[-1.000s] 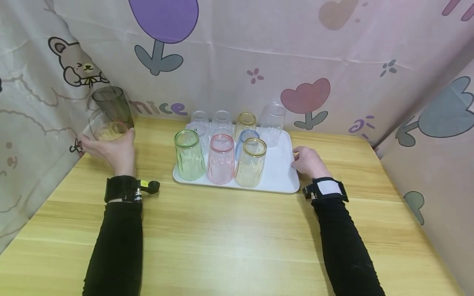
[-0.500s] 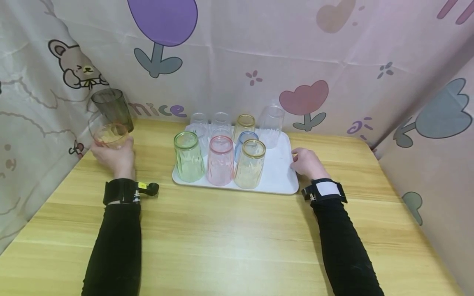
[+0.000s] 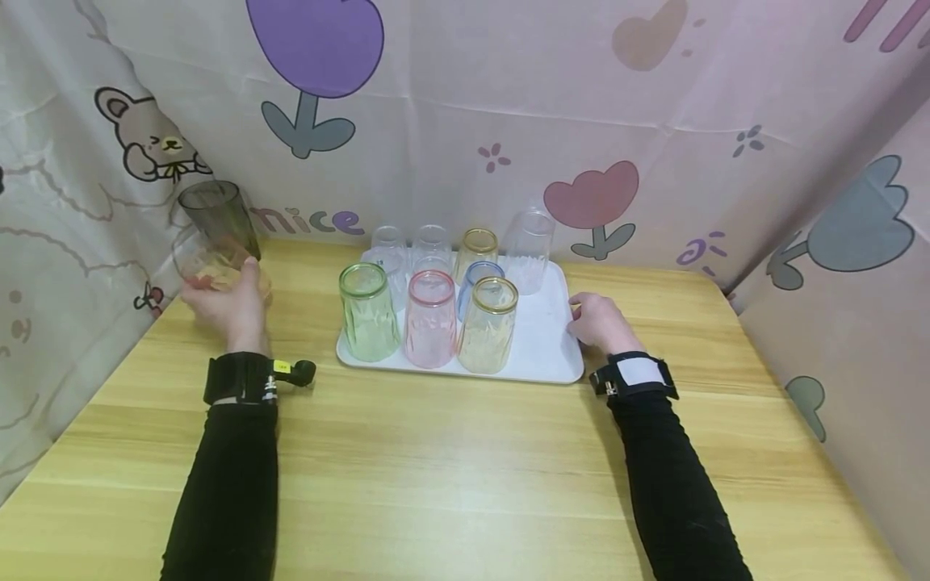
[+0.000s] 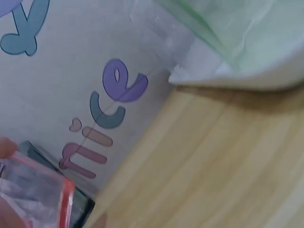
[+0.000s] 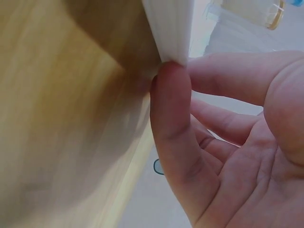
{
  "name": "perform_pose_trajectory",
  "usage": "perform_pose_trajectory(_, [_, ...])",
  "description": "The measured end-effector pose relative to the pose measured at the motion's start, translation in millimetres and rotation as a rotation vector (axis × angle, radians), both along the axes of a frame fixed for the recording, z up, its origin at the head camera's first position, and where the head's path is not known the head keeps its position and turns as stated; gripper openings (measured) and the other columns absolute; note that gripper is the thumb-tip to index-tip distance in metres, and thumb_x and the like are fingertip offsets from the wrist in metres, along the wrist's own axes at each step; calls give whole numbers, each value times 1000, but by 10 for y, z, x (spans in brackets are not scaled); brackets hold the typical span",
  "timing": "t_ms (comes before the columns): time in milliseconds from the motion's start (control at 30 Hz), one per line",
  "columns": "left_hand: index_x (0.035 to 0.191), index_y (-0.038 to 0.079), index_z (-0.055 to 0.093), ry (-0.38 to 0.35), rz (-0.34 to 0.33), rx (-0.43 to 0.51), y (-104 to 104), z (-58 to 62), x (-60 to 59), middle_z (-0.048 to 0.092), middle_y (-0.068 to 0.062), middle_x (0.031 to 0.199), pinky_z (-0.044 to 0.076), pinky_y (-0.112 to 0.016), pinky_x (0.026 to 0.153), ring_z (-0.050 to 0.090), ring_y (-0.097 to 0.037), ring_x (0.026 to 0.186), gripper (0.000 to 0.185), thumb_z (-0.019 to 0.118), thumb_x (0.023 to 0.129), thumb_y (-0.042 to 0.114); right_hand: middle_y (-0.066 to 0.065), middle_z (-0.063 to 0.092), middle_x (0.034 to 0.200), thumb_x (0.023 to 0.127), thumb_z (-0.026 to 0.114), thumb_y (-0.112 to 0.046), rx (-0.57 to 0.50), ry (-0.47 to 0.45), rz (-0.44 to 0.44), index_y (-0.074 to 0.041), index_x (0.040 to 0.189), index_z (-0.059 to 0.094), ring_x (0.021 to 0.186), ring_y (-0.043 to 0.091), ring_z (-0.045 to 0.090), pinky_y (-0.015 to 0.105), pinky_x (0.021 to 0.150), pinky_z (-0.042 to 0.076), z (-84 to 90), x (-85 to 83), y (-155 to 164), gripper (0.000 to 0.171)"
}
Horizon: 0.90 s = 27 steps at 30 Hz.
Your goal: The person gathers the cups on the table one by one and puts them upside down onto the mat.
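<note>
At the left, my left hand [image 3: 228,315] grips a clear drinking glass [image 3: 218,274] with a red rim, close in front of a dark grey glass [image 3: 221,216]. The left wrist view shows the held glass's red rim [image 4: 66,202] facing the table, with fingertips along its side. Across the table, my right hand [image 3: 601,321] pinches the right edge of a white tray [image 3: 548,339] between thumb and finger. In the right wrist view the tray's edge [image 5: 173,33] sits between the fingertips.
Green-rimmed [image 3: 370,323], pink-rimmed [image 3: 431,331] and yellow-rimmed [image 3: 487,335] glasses line the tray's front. Behind them are a blue-rimmed glass [image 3: 468,298], another yellow-rimmed glass [image 3: 475,250] and several clear ones. A printed curtain [image 3: 450,105] hangs right behind the table [image 3: 436,468].
The red-rimmed glass has turned in my left hand; its rim, facing up before, now tips over toward the right. My right hand keeps its hold on the tray edge.
</note>
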<state>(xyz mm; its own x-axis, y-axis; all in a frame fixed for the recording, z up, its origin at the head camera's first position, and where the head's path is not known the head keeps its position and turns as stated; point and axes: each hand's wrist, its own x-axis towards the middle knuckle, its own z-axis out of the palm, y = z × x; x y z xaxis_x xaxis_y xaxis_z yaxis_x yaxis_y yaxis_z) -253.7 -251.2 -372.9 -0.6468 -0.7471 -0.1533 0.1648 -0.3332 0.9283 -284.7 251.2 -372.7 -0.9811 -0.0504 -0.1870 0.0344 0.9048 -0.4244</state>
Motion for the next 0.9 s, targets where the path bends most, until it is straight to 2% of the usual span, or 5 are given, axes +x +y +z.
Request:
perform_pose_trajectory(167, [123,19,34,62,-32,39,69,81,-19,33,7,121,45,-17,91,39,-5,116,59,82,90,27,28,63,125,96,58,0,1,-5,-4,8,149,45,100,35,63,40,81,56,-3,-2,-6,56])
perform_pose_trajectory(300, [112,18,33,137,-70,87,150,165,-33,34,5,117,46,-15,85,42,-7,110,51,79,93,30,28,62,125,96,58,1,-7,-10,-10,8,150,44,99,35,64,39,79,56,-2,7,-13,56])
perform_pose_trajectory(500, [137,19,38,251,-264,281,261,347,17,45,1,137,51,-24,103,52,-15,126,58,74,97,41,28,62,124,95,58,1,-11,-5,-11,8,150,45,100,36,62,40,80,55,15,28,-20,56])
perform_pose_trajectory(600, [146,21,40,291,-336,374,342,419,23,45,-1,142,51,-25,103,51,-17,131,63,72,97,44,28,62,124,95,58,1,-8,-5,-10,9,149,45,102,36,61,42,83,54,26,37,-21,57])
perform_pose_trajectory(900, [141,17,39,415,-502,418,627,531,21,41,-10,138,54,-29,102,54,-23,129,55,62,102,49,27,63,126,99,58,-11,-30,114,16,8,143,55,107,38,58,52,95,51,50,64,-1,48])
